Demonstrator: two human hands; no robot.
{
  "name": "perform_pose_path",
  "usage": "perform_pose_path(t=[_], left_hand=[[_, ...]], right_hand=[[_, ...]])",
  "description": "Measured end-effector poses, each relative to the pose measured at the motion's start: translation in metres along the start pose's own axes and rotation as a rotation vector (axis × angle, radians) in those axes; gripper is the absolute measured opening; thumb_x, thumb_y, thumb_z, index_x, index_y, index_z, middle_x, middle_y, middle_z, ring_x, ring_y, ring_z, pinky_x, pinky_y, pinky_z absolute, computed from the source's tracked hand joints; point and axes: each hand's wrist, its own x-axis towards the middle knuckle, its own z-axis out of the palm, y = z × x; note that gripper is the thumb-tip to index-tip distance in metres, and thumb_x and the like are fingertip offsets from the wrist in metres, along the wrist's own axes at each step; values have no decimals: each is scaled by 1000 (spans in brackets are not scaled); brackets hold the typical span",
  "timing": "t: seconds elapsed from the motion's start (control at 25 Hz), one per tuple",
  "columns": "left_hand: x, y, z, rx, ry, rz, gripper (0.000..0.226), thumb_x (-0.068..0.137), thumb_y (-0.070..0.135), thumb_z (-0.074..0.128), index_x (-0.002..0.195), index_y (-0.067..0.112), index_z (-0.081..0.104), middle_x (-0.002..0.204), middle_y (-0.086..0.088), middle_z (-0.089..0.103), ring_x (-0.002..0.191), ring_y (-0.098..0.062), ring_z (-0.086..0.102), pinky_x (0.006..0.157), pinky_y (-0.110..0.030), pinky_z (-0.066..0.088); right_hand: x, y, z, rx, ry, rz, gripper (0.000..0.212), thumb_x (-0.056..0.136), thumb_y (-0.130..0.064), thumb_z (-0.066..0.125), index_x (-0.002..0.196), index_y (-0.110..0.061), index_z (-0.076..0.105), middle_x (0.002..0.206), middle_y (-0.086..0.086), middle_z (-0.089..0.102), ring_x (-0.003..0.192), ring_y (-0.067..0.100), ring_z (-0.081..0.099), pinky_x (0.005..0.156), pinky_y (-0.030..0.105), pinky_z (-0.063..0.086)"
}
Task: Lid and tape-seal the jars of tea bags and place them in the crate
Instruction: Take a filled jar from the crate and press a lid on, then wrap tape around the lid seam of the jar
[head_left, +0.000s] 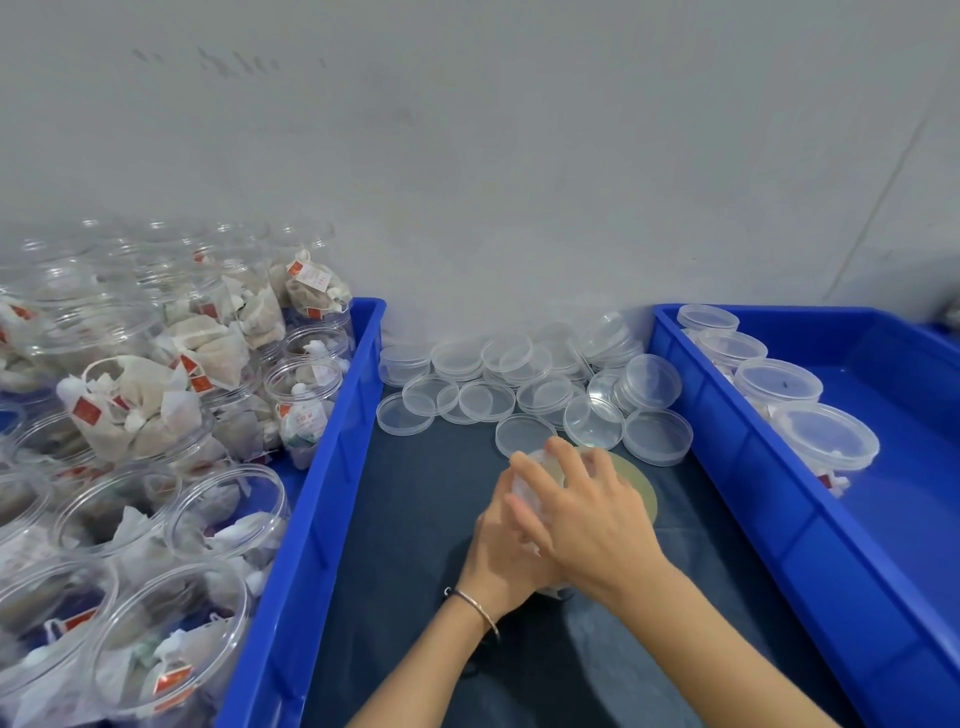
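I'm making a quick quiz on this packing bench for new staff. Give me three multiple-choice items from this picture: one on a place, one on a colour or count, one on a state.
1. Where do the loose lids lie?
A. in the right crate
B. on the dark mat between the crates
C. on the floor

2. What colour is the right crate?
A. blue
B. green
C. grey

3. How are the lidded jars in the right crate?
A. lying sideways
B. open
C. upright in a row

Key:
1 B, the lids are heaped on the mat by the wall.
2 A, its walls are blue.
3 C, four lidded tops line its near wall.
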Motion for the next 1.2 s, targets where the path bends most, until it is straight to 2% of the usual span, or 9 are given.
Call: perform_pose_path(t=[0.12, 0.32, 0.48, 0.6, 0.68, 0.76, 0.92, 1.04, 1.2], left_hand=[[-6, 9, -4, -110, 40, 38, 81, 52, 26, 86, 123, 23, 47, 113, 18, 61, 103, 6, 59, 82, -8, 45], [-12, 15, -7, -110, 19, 86, 83, 51, 33, 84, 124, 20, 46, 115, 26, 58, 108, 5, 56, 87, -8, 42], [-11, 13, -1, -95, 39, 75, 83, 50, 33, 85, 123, 27, 45, 113, 32, 57, 106, 7, 56, 84, -4, 42], [-7, 14, -2, -96, 74, 32, 86, 52, 21, 91, 123, 31, 44, 118, 16, 59, 109, 3, 57, 89, -12, 46], [-3, 22, -5, -40, 84, 42, 98, 55, 18, 92, 134, 28, 35, 134, 7, 46, 123, -2, 47, 104, -23, 41], [-4, 38, -10, 13, 47, 42, 115, 59, 26, 90, 145, 28, 13, 148, 8, 22, 138, -2, 25, 111, -17, 28], [-16, 84, -17, -6, 80, 232, 76, 81, 70, 48, 141, 35, 18, 148, 23, 20, 134, 17, 18, 98, 1, 27], [-24, 107, -13, 104, -137, 274, 58, 95, 59, 31, 145, 29, 28, 147, 25, 27, 135, 15, 20, 109, -5, 18], [-32, 114, -10, 140, -183, 273, 61, 92, 47, 36, 145, 18, 35, 146, 15, 35, 133, 15, 25, 108, -5, 19]], right_hand=[[-4, 42, 3, 665, -14, 127, 41, 100, -42, 33, 137, -31, 45, 143, -12, 41, 133, 5, 35, 109, 20, 25], [-43, 100, 32, 120, -511, 325, 49, 98, -54, 26, 143, -37, 32, 151, -21, 25, 144, 2, 8, 116, 53, -2], [-51, 103, 38, -273, -397, 170, 42, 94, -58, 36, 124, -29, 45, 127, -13, 44, 128, 6, 36, 115, 51, 5], [-42, 92, 16, 171, -112, 451, 32, 93, -54, 44, 91, -22, 47, 89, -6, 58, 82, 15, 56, 82, 35, 45], [-38, 85, -12, 756, 121, 720, 38, 94, -48, 49, 74, -16, 43, 58, -8, 49, 53, 16, 43, 54, 27, 42], [-47, 73, -40, 1084, 241, 751, 40, 92, -44, 50, 68, -14, 40, 49, -6, 35, 49, 15, 31, 47, 22, 37], [-77, 32, -52, 815, 273, 336, 24, 83, -44, 49, 69, -26, 45, 48, -4, 39, 44, 3, 31, 43, 18, 27], [-85, 17, -43, 622, 264, 192, 13, 83, -30, 53, 79, -21, 46, 48, -11, 45, 39, 3, 33, 42, 11, 24], [-84, 7, -38, 562, 285, 222, 23, 78, -49, 48, 80, -26, 45, 55, -13, 50, 39, 7, 38, 43, 11, 26]])
